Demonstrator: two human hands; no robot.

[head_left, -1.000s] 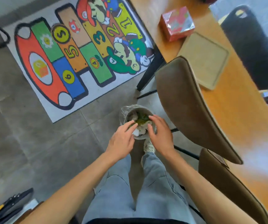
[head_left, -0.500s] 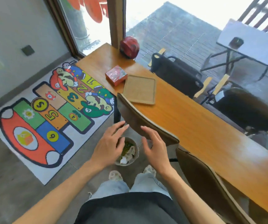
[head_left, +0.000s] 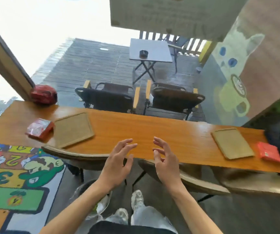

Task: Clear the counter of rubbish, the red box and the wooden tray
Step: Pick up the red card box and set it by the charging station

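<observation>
While both forearms reach forward over the counter's near edge [head_left: 152,159], the left hand [head_left: 117,163] and right hand [head_left: 165,162] hover palms facing, fingers loosely spread, grasping nothing. At the counter's left end lies the red box [head_left: 39,129], just beside the wooden tray [head_left: 73,130], whose long axis runs toward the far edge. Its print is too blurred to read.

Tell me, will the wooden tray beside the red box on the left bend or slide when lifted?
The wooden tray looks flat and rigid, so it probably stays stiff. It lies on a glossy counter, so a push may slide it easily. Its low rim likely needs a pinching grip.
</observation>
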